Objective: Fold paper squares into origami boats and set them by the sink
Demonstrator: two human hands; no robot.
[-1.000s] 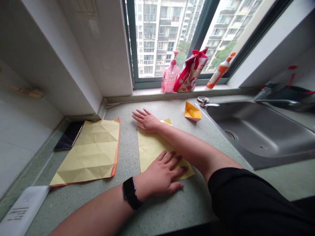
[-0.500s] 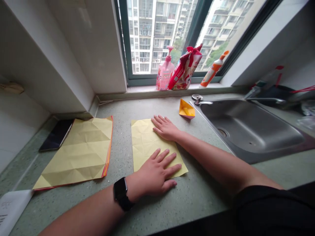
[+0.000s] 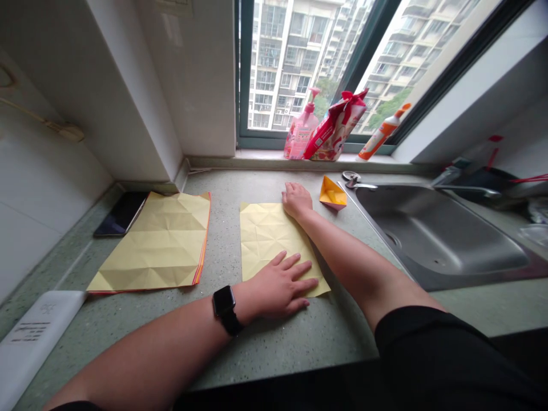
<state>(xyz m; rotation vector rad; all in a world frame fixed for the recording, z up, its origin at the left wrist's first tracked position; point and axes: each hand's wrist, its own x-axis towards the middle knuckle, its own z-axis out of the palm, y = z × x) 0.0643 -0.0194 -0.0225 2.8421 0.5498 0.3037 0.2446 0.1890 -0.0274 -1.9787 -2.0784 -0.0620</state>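
We look down at a speckled grey-green countertop point(image 3: 225, 240) beneath a window, where a creased pale yellow sheet point(image 3: 263, 234) lies flat near the middle. The left hand point(image 3: 278, 288), below a black watch point(image 3: 224, 299), rests palm down across the sheet's near part, fingers fanned and holding nothing; the fingertips reach the right edge. At the sheet's far right corner we see the right hand point(image 3: 297, 200) with its fingers bent and drawn together, though we cannot tell whether they grip the paper.

Just beyond the right hand, an orange folded paper piece point(image 3: 333, 194) sits near the corner of a stainless steel sink point(image 3: 454, 228). To the left, a stack of creased sheets point(image 3: 158, 245), edged in red and orange, lies beside a dark phone point(image 3: 121, 214) and meets the corner of a white printed object point(image 3: 40, 342).

On the windowsill point(image 3: 261, 154) we find a pink pump bottle point(image 3: 302, 134), a red-and-white bag point(image 3: 336, 128) and a tilted orange-and-white bottle point(image 3: 382, 136). Apartment blocks point(image 3: 291, 63) and greenery point(image 3: 391, 108) show through the dark green-framed window point(image 3: 245, 85). A pale wall point(image 3: 34, 177) closes the left side, where a cord point(image 3: 25, 108) runs to a beige fitting point(image 3: 72, 133); items behind the sink are too blurred for us to identify.
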